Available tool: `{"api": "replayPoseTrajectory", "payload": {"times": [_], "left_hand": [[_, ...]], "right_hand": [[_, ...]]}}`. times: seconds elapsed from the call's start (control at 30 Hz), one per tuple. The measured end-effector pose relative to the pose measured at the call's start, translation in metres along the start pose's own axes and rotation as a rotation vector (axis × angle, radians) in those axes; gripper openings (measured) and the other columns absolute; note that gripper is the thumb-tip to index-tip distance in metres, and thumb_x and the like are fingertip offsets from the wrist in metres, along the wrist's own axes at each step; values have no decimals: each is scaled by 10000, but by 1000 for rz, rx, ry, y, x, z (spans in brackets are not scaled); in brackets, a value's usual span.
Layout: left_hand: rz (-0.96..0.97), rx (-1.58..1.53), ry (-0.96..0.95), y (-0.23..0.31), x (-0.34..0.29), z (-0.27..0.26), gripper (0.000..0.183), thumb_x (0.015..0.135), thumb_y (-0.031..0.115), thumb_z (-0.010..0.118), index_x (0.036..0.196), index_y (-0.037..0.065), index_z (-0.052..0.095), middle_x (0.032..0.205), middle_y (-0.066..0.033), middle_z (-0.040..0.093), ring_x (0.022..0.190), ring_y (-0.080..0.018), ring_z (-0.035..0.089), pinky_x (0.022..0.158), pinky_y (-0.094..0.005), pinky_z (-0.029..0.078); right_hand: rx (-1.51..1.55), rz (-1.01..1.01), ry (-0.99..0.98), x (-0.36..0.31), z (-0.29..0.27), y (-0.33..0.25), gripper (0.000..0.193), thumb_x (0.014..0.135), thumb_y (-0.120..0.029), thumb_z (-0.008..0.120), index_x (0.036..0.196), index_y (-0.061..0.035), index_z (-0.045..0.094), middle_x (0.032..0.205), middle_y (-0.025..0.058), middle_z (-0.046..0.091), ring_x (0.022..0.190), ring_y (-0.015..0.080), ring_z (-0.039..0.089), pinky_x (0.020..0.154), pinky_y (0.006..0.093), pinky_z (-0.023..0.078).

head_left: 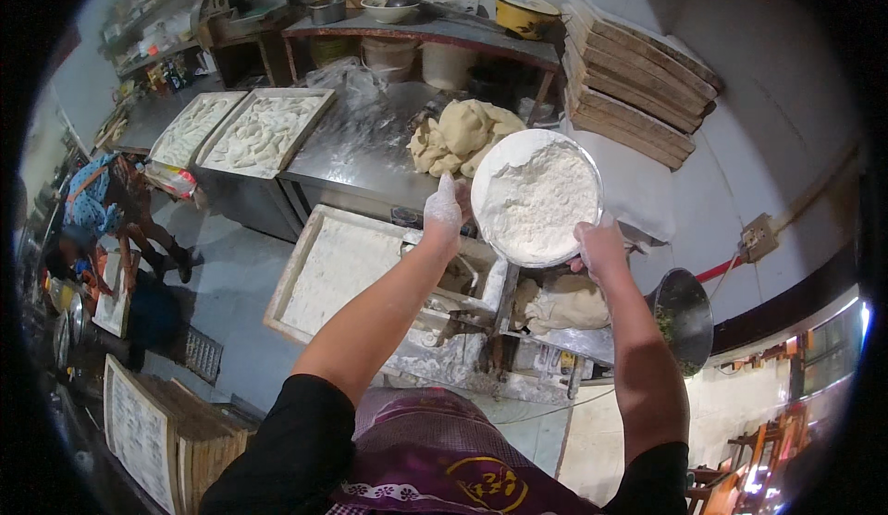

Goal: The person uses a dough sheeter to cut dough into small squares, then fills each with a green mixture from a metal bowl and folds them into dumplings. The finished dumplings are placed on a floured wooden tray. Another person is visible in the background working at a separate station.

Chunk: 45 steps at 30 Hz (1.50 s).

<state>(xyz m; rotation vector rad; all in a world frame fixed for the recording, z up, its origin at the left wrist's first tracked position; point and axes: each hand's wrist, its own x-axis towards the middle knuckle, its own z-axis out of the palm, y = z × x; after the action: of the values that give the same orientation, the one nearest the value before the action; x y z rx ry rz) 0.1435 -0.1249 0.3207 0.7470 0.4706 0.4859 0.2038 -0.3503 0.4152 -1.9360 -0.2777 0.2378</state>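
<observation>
A round bowl (595,168) heaped with white flour (546,202) is held up in front of me, above the work surface. At its lower right rim my right hand (600,245) is closed, thumb over the edge. My left hand (446,210), dusted with flour, is at the bowl's left side; its thumb points up and its fingers are partly hidden by the bowl. Just beyond lies a pile of pale dough (467,131) on the steel table (361,145). Below the bowl, more dough (562,304) rests in a machine's metal tray.
A floured wooden tray (294,279) stands left of the machine (462,279). Two trays of shaped dough (264,131) sit farther left. Stacked boards (638,80) lean at the right wall, near a metal bucket (686,316). Another person (106,201) bends at far left.
</observation>
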Motion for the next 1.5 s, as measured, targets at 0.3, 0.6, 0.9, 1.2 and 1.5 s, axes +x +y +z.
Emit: {"api": "replayPoseTrajectory", "payload": {"times": [0.3,0.6,0.9,1.2,1.5], "left_hand": [[39,-118,46,-7,12,-19,479,989,467,452,1139,48,628,1065,-59,677,940,-203,631,886,-342,478],[46,-227,20,-20,37,-39,484,996,439,428,1222,53,612,1189,-68,663,1084,-223,611,973,-341,442],[-37,-280,23,7,2,-17,548,1004,477,383,1290,43,553,1281,-82,611,1164,-247,562,1054,-358,382],[-71,-303,42,16,-11,-6,549,1001,487,396,1305,51,537,1290,-87,602,1171,-256,557,1048,-371,391],[19,-374,-21,-2,10,-26,503,1014,428,400,1343,62,506,1312,-92,583,1175,-276,557,1030,-427,421]], "right_hand": [[-334,13,-31,-6,26,3,352,829,-104,563,1112,103,527,892,279,647,662,385,659,564,441,537],[-561,-430,59,-14,36,-5,620,778,-79,537,1377,23,414,1035,328,626,978,470,607,874,486,477],[-528,-526,71,-25,40,-5,623,781,-66,540,1377,41,394,1098,342,600,999,488,587,892,494,472],[-501,-507,116,-25,40,-2,616,773,-41,530,1375,2,405,1149,324,590,1041,484,575,917,490,462],[-503,-499,127,-34,43,-3,613,778,-59,512,1379,9,415,1146,329,590,1066,472,570,939,473,449]]}}
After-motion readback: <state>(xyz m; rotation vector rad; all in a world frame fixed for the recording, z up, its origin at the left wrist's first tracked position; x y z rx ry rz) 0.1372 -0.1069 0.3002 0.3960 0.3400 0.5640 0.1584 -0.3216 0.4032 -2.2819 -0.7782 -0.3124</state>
